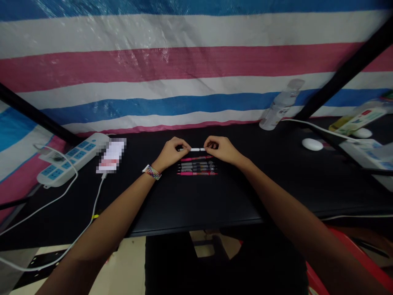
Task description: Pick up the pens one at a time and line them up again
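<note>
A white pen (197,149) lies crosswise between my two hands, above a row of other pens on the black tabletop. My left hand (172,152), with a colourful woven band at the wrist, pinches its left end. At the right end, the fingers of my right hand (223,149) are closed on the same pen. Just below are a pink pen (196,158), several grey pens (196,166) and another pink pen (197,173), all lying side by side. My right fingertips partly cover the upper pink pen's right end.
On the left are a white power strip (75,157) and a phone (112,155) with a white cable (97,196). A clear bottle (281,106) stands at the back right, near a white mouse (312,144). A striped sheet (184,61) hangs behind the table.
</note>
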{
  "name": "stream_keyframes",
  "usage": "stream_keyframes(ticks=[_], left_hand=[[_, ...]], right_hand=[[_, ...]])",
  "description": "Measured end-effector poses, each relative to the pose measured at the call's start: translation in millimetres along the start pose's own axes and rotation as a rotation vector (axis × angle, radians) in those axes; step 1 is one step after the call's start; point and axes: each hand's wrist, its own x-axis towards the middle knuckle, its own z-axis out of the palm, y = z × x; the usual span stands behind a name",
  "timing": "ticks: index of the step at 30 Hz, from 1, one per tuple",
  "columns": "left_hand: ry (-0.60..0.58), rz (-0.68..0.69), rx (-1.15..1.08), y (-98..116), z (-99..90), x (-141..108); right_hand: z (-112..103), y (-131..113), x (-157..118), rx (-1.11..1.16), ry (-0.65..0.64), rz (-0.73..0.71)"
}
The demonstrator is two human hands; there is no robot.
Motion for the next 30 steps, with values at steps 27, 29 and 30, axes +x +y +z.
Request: stream_keyframes(ticks=[27, 29, 30], left_hand=[[-0.265, 0.07, 0.232, 9, -3.5, -3], [-0.267, 0.071, 0.232, 8, -3.3, -3], [-0.268, 0.072, 0.233, 9, -3.2, -3]], right_hand=[[2, -9, -4, -0.204, -0.19, -0.168], [3, -9, -4, -0.212, -0.191, -0.179], [3, -8, -4, -0.217, -0.191, -0.185]])
